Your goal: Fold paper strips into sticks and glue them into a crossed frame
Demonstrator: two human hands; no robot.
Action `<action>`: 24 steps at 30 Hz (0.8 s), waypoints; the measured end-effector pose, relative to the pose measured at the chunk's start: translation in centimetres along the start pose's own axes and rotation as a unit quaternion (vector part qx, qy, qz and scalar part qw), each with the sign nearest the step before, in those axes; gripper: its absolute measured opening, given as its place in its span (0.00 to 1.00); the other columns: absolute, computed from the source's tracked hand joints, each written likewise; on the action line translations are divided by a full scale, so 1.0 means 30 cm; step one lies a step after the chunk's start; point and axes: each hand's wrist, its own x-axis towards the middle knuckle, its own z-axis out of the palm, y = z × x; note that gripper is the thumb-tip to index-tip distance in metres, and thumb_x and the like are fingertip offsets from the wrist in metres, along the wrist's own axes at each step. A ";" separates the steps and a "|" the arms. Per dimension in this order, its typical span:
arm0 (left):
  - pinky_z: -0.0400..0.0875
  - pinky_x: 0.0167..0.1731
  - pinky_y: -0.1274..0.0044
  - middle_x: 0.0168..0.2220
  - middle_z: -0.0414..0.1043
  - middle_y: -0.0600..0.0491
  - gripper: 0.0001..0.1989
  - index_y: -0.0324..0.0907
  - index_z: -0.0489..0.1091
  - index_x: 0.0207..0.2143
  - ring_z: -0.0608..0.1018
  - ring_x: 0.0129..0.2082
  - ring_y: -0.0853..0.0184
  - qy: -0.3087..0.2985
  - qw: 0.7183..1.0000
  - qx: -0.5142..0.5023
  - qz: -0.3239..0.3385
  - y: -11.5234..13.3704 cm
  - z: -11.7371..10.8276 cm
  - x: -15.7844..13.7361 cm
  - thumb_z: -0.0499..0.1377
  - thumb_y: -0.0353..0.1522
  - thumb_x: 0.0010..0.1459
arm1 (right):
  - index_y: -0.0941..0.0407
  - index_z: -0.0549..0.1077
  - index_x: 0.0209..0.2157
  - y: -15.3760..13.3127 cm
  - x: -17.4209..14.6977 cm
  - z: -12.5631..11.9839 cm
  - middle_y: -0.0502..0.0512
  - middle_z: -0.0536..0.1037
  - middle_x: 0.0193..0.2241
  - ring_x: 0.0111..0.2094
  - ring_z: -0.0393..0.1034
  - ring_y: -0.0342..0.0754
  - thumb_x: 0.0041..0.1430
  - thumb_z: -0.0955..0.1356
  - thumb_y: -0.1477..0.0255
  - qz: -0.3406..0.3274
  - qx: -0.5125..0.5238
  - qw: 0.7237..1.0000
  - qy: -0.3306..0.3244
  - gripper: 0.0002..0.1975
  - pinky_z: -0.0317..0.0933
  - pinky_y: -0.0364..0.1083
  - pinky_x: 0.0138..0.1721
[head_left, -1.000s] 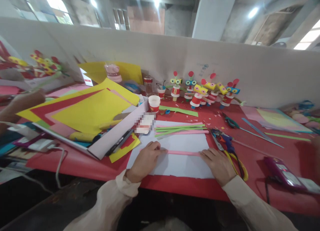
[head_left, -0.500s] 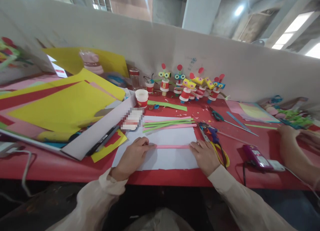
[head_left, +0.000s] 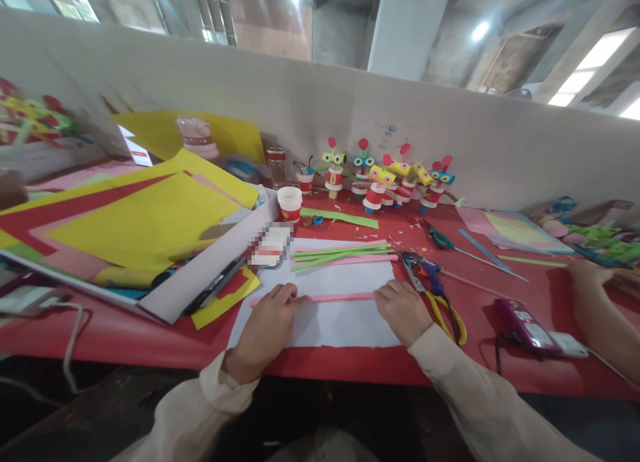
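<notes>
A narrow pink paper strip [head_left: 343, 297] lies across a white sheet of paper [head_left: 345, 325] in front of me. My left hand [head_left: 270, 322] has its fingers bent together on the strip, and a short pink end sticks out to its left. At the strip's right end, my right hand [head_left: 403, 309] pinches or presses it, the fingertips partly hidden. Just beyond lie several green paper strips [head_left: 340, 254] and a few pink ones, loosely bundled. Yellow-handled scissors [head_left: 435, 309] rest close to my right hand.
A box [head_left: 210, 262] heaped with coloured paper stands left. A phone [head_left: 271, 245] and a paper cup [head_left: 290, 203] sit behind the sheet. Several paper-cup figures [head_left: 375, 195] line the wall. To the right are pliers [head_left: 439, 237], a purple device [head_left: 525, 325] and another person's arm [head_left: 597, 315].
The pink strip now shows past the left side of my left hand, where no end showed before. My right hand has shifted slightly left. The whole view has tilted a little.
</notes>
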 end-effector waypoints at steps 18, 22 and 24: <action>0.66 0.41 0.70 0.41 0.64 0.49 0.21 0.46 0.68 0.48 0.65 0.41 0.62 -0.032 0.999 0.006 -0.009 0.077 0.034 0.056 0.47 0.20 0.58 | 0.55 0.62 0.58 -0.152 0.034 0.052 0.58 0.65 0.58 0.58 0.59 0.55 0.65 0.57 0.62 0.067 0.120 0.990 0.013 0.23 0.42 0.60 0.59; 0.66 0.41 0.70 0.39 0.64 0.49 0.23 0.45 0.69 0.47 0.66 0.39 0.63 -0.015 1.000 -0.008 -0.010 0.071 0.040 0.059 0.47 0.18 0.55 | 0.61 0.66 0.55 -0.052 0.006 0.056 0.63 0.68 0.55 0.58 0.57 0.58 0.64 0.58 0.63 0.103 0.081 0.991 0.021 0.23 0.38 0.61 0.60; 0.66 0.41 0.70 0.39 0.64 0.50 0.24 0.46 0.69 0.47 0.65 0.39 0.63 -0.005 1.000 -0.017 -0.007 0.068 0.041 0.059 0.47 0.17 0.54 | 0.61 0.70 0.51 0.034 -0.006 0.056 0.65 0.69 0.54 0.58 0.57 0.59 0.63 0.59 0.65 0.137 0.085 0.986 0.036 0.21 0.41 0.60 0.59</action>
